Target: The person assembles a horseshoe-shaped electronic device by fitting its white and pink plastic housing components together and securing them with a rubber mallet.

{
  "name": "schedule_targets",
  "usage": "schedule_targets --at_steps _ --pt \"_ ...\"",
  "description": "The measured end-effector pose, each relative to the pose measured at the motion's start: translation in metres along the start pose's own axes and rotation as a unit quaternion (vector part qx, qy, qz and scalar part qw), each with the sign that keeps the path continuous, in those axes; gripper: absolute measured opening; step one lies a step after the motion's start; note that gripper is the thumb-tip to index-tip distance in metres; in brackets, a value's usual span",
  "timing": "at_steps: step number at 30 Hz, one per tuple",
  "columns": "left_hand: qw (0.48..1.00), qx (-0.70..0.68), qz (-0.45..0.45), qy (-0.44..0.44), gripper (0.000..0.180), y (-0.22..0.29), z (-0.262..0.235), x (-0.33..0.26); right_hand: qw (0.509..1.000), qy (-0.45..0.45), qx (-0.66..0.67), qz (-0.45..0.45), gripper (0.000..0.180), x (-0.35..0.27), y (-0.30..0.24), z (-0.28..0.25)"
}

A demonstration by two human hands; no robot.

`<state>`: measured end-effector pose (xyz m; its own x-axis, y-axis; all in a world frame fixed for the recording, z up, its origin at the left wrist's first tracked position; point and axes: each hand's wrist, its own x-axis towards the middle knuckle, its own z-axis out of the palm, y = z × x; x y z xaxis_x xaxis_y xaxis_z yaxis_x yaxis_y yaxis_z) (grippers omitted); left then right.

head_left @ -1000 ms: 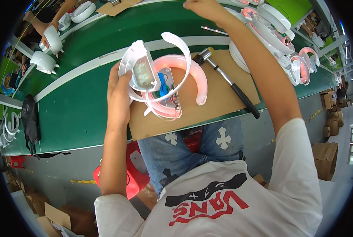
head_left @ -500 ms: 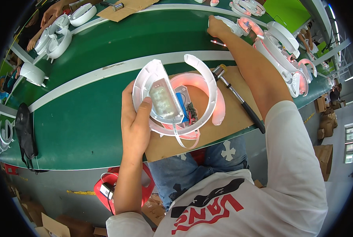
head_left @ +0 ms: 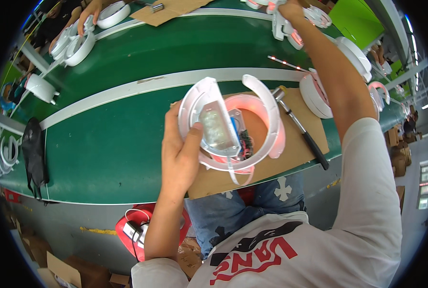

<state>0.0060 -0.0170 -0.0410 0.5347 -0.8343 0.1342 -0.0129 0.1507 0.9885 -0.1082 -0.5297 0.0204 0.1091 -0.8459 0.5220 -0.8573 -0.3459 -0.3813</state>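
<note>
My left hand (head_left: 180, 156) holds a white ring-shaped plastic housing (head_left: 194, 103) by its left side, thumb over the rim. Inside the housing sit a clear-covered panel (head_left: 217, 126), a blue block partly hidden behind it and a small circuit board (head_left: 245, 144). A curved part with a pinkish-red glow (head_left: 252, 103) lies behind and inside the ring. A pale ribbon strap (head_left: 232, 173) loops down at the front. My right arm reaches to the far right, where my right hand (head_left: 292, 10) is closed around a white plastic part (head_left: 278, 26); its fingers are partly hidden.
Under the housing lies brown cardboard (head_left: 300, 139) with a hammer (head_left: 302, 127) on it. White housings (head_left: 317, 96) crowd the right side, and a lit strip (head_left: 288, 63) lies near them. A black pouch (head_left: 33, 149) is at left. Another person's hand (head_left: 90, 17) handles white parts at far left.
My right hand has moved farther away and to the right, the white plastic part with it. More of the lit strip shows. My left hand still holds the housing; the whole view has shifted slightly.
</note>
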Motion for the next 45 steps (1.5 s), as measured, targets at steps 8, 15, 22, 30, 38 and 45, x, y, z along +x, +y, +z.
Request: schedule_targets --at_steps 8,15,22,30,38,45 --pt "0.999 0.039 -0.005 0.0 0.044 0.003 0.004 -0.001 0.989 -0.107 -0.076 -0.064 0.052 0.024 0.015 -0.041" --pt "0.998 0.06 -0.001 -0.013 0.045 0.011 0.003 -0.001 0.967 -0.17 -0.182 -0.06 0.041 0.034 0.012 -0.051" --pt "0.998 0.065 0.013 -0.022 0.048 0.009 0.001 0.0 0.954 -0.259 -0.14 0.047 0.037 0.019 0.001 -0.053" --pt "0.998 0.065 -0.007 -0.011 0.048 0.005 -0.002 -0.003 0.947 -0.265 -0.177 0.035 0.036 0.011 0.018 0.015" --pt "0.998 0.056 0.0 -0.021 0.05 0.006 0.001 -0.002 0.913 -0.36 -0.192 0.029 0.033 0.07 0.088 0.059" --pt "0.999 0.034 0.017 -0.033 0.051 0.005 0.004 -0.002 0.91 -0.35 0.044 0.219 0.035 0.083 0.101 0.034"
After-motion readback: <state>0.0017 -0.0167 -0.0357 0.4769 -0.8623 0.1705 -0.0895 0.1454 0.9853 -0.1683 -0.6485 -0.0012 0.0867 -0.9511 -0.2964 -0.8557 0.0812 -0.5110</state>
